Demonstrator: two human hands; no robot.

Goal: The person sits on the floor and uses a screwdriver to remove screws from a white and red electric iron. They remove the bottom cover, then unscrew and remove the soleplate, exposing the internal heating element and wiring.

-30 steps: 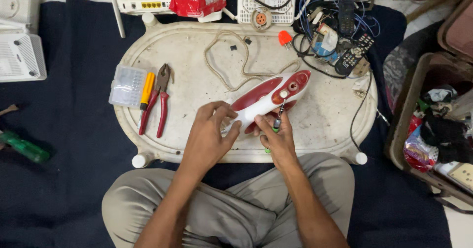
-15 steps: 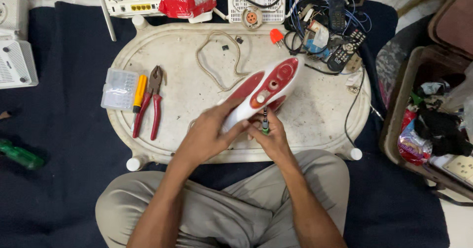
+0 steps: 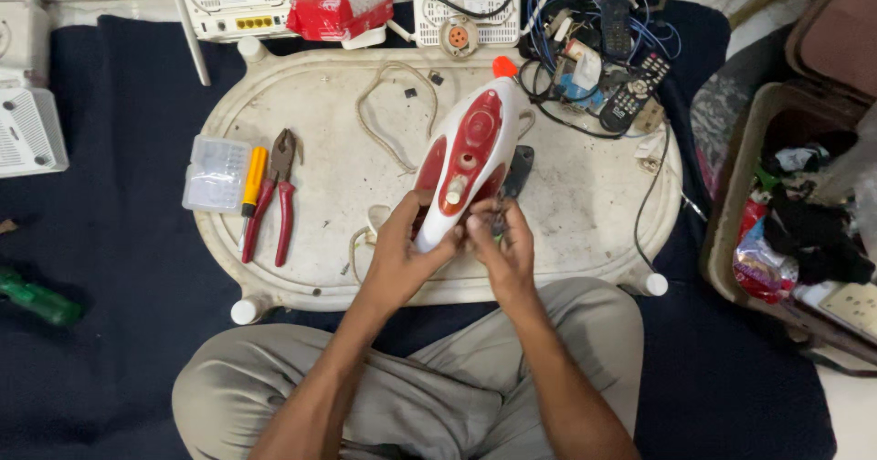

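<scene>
Left hand (image 3: 402,254) grips red-white iron (image 3: 466,163) at frame centre; right hand (image 3: 502,245) pinches its near end. Pliers (image 3: 274,195) lie centre-left on tray (image 3: 585,204).

Iron's (image 3: 470,154) rear end, perhaps screwdriver, hidden

The person wears light khaki trousers (image 3: 429,387), creased at the knees. Both forearms are bare, with no sleeves, watch or rings visible on either hand.
</scene>
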